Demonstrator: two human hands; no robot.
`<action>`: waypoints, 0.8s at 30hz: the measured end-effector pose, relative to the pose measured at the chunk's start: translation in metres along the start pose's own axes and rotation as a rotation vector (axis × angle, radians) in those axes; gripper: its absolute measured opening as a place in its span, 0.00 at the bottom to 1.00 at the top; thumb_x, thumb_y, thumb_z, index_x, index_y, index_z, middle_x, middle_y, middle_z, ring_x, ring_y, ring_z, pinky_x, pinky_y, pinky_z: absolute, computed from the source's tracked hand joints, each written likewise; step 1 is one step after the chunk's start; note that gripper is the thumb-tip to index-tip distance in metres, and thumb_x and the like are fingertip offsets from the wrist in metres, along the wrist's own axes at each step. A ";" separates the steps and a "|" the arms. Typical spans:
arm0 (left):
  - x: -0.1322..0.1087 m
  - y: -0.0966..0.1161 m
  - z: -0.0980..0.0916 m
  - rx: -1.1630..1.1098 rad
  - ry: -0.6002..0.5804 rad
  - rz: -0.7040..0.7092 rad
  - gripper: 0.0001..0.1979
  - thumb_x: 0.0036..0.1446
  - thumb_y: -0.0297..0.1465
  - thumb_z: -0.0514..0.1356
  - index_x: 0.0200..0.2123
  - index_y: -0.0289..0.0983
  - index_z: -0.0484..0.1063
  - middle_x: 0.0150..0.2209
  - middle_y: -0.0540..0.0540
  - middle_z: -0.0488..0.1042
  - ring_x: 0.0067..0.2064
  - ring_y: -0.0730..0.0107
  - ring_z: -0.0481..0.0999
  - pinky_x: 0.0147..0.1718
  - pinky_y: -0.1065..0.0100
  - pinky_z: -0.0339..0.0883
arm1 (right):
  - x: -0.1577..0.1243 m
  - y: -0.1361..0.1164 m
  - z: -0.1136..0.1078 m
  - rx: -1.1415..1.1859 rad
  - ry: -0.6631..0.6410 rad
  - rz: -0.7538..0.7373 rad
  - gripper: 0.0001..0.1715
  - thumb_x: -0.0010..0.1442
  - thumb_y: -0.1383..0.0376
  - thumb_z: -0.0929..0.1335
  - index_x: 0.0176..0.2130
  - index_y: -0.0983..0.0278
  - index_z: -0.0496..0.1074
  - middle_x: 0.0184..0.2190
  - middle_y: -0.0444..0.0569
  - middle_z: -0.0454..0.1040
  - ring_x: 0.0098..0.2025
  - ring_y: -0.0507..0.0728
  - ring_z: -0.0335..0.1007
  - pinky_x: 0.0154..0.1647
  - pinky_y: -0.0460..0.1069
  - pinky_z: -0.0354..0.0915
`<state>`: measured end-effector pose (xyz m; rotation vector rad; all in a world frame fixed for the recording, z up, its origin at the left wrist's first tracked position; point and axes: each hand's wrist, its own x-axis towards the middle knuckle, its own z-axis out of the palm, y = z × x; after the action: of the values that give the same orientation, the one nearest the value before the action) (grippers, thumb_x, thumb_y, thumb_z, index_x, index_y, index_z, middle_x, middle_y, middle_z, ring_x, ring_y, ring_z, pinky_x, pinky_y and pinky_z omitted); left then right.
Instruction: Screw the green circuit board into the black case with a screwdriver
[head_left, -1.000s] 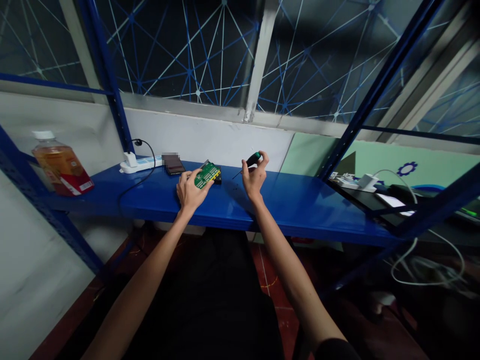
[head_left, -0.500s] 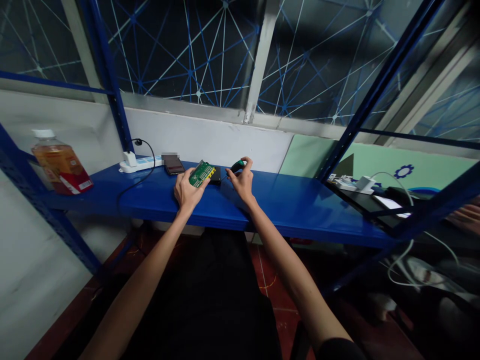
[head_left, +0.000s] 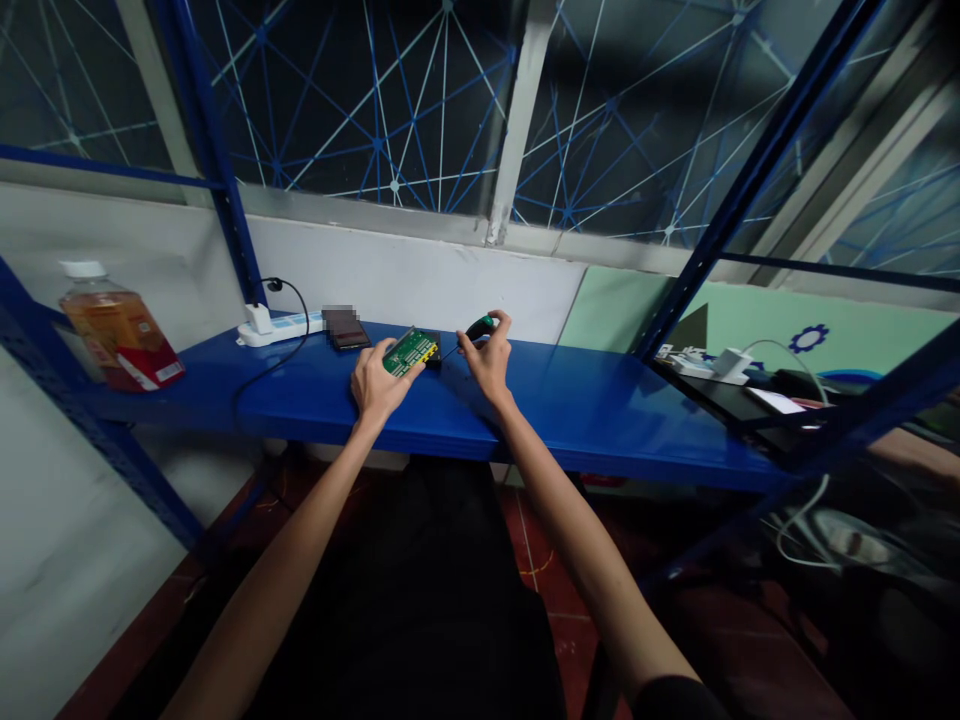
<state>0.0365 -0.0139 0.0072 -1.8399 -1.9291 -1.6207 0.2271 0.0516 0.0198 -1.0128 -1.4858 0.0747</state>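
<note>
A green circuit board (head_left: pixel 411 351) lies tilted on a small black block on the blue shelf (head_left: pixel 570 410). My left hand (head_left: pixel 377 384) grips the board's near edge with fingers curled on it. My right hand (head_left: pixel 487 358) pinches a small screwdriver (head_left: pixel 474 331) with a green and black handle. Its thin shaft points left and down toward the board's right end. The two hands are close together, with the board between them.
A dark phone (head_left: pixel 347 328) and a white power strip (head_left: pixel 274 326) with a black cable lie at the back left. An amber bottle (head_left: pixel 116 328) stands at far left. Chargers and white cables (head_left: pixel 731 365) crowd a dark tray at right. Blue rack posts (head_left: pixel 217 160) frame the shelf.
My right hand has come down and to the left with the screwdriver, from raised above the shelf to beside the board. The left hand has stayed on the board.
</note>
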 end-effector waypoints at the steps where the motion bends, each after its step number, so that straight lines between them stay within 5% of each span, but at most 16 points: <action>1: 0.000 -0.001 0.001 0.002 -0.020 0.028 0.28 0.49 0.46 0.69 0.52 0.44 0.73 0.48 0.43 0.75 0.50 0.53 0.76 0.48 0.59 0.69 | 0.002 0.000 -0.002 0.026 0.029 0.018 0.37 0.60 0.55 0.69 0.61 0.62 0.51 0.30 0.49 0.78 0.26 0.57 0.76 0.31 0.51 0.71; 7: -0.001 0.000 0.004 0.026 -0.246 0.322 0.31 0.47 0.46 0.71 0.54 0.43 0.72 0.48 0.44 0.76 0.50 0.53 0.76 0.49 0.59 0.68 | 0.012 -0.006 -0.019 0.198 0.272 0.163 0.40 0.57 0.52 0.71 0.59 0.61 0.49 0.39 0.53 0.78 0.26 0.57 0.78 0.29 0.50 0.71; 11: -0.001 0.001 0.005 0.026 -0.352 0.438 0.32 0.48 0.45 0.71 0.55 0.43 0.72 0.53 0.44 0.76 0.53 0.53 0.75 0.53 0.58 0.65 | 0.015 -0.006 -0.025 0.288 0.306 0.216 0.43 0.55 0.52 0.71 0.59 0.60 0.48 0.39 0.54 0.78 0.25 0.56 0.78 0.29 0.50 0.72; 17: 0.003 -0.002 0.013 0.027 -0.503 0.465 0.40 0.48 0.46 0.71 0.62 0.43 0.66 0.57 0.42 0.74 0.57 0.51 0.73 0.55 0.55 0.64 | 0.015 -0.005 -0.022 0.422 0.242 0.283 0.47 0.51 0.52 0.74 0.59 0.58 0.48 0.38 0.51 0.78 0.23 0.55 0.77 0.29 0.51 0.74; 21: 0.004 -0.004 0.016 -0.059 -0.597 0.413 0.52 0.47 0.50 0.69 0.70 0.41 0.51 0.54 0.42 0.76 0.55 0.49 0.75 0.53 0.55 0.66 | 0.015 -0.009 -0.020 0.475 0.185 0.300 0.45 0.48 0.53 0.75 0.56 0.58 0.52 0.34 0.47 0.78 0.21 0.54 0.75 0.25 0.51 0.74; 24: 0.004 -0.005 0.016 -0.132 -0.542 0.369 0.46 0.54 0.51 0.65 0.69 0.39 0.52 0.52 0.42 0.77 0.56 0.50 0.74 0.53 0.56 0.66 | 0.015 -0.011 -0.020 0.509 0.153 0.309 0.46 0.47 0.53 0.76 0.56 0.57 0.52 0.32 0.45 0.77 0.20 0.54 0.74 0.24 0.51 0.74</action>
<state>0.0414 0.0005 -0.0004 -2.7110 -1.4971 -1.2475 0.2405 0.0441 0.0419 -0.7992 -1.0818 0.5566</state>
